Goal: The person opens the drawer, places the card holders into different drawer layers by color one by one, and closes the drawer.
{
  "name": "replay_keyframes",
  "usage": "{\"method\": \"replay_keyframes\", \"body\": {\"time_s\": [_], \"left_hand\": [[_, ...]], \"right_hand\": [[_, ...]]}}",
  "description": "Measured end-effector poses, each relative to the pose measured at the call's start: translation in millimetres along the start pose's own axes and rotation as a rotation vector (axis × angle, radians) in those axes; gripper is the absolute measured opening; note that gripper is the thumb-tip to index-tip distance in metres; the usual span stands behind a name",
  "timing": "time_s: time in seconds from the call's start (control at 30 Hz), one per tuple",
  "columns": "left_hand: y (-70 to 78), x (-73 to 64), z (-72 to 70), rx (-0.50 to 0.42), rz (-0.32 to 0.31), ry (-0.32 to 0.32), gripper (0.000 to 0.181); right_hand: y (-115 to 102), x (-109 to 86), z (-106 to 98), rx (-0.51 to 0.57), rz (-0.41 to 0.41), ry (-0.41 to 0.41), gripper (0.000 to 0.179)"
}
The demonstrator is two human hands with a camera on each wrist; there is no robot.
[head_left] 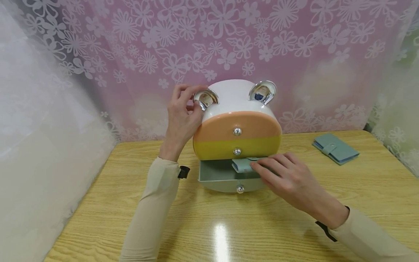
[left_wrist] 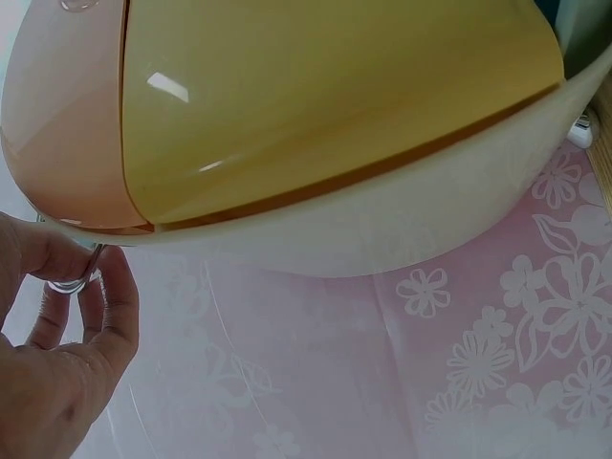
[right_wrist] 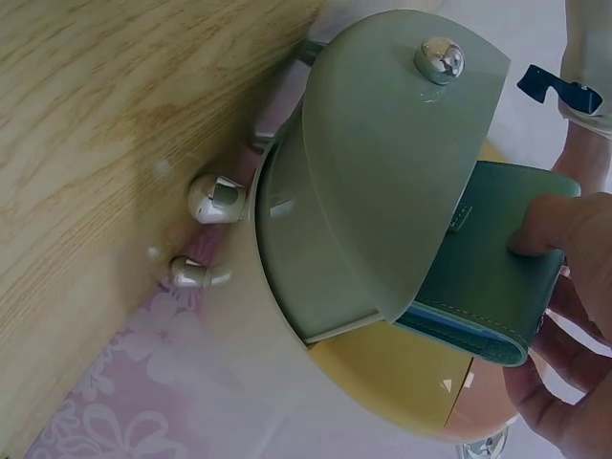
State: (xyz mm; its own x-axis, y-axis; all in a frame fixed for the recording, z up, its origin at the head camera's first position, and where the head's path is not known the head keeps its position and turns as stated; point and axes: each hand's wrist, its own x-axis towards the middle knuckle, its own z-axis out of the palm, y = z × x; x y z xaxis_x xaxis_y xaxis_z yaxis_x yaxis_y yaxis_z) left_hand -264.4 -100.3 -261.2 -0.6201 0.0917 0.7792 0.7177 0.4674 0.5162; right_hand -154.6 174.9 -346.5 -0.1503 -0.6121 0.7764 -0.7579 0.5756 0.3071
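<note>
A bear-shaped drawer box point(head_left: 233, 96) with a white shell has orange, yellow and green drawer fronts. Its bottom green drawer point(head_left: 217, 185) is pulled out. My left hand point(head_left: 184, 114) pinches the box's silver left ear point(head_left: 212, 95) between thumb and fingers, also visible in the left wrist view. In my right hand point(head_left: 291, 178) is a small green snap wallet point(head_left: 241, 166), held at the drawer's opening. The right wrist view shows the thumb on one face of the wallet point(right_wrist: 507, 253) and the fingers behind it; its inner end overlaps the drawer front point(right_wrist: 392, 163).
A second green wallet point(head_left: 337, 148) with a strap lies at the right of the wooden table point(head_left: 183, 233). Behind the box hangs a pink curtain point(head_left: 209, 43) with white flowers. Silver knobs point(head_left: 237, 131) stick out from the drawer fronts.
</note>
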Motion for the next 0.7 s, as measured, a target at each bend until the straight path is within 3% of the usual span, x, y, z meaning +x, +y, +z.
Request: {"method": "replay_keyframes", "body": {"time_s": [0.17, 0.5, 0.7], "left_hand": [[-1.0, 0.4, -0.1, -0.001, 0.017, 0.002, 0.038], [-1.7, 0.3, 0.5, -0.007, 0.028, 0.013, 0.038], [-2.1, -0.5, 0.4, -0.007, 0.019, 0.01, 0.037]], "right_hand": [[1, -1.2, 5, -0.002, -0.002, -0.026, 0.039], [4, -9.0, 10, -0.027, 0.036, -0.177, 0.047], [6, -10.0, 14, 0.01, 0.049, -0.183, 0.049]]}}
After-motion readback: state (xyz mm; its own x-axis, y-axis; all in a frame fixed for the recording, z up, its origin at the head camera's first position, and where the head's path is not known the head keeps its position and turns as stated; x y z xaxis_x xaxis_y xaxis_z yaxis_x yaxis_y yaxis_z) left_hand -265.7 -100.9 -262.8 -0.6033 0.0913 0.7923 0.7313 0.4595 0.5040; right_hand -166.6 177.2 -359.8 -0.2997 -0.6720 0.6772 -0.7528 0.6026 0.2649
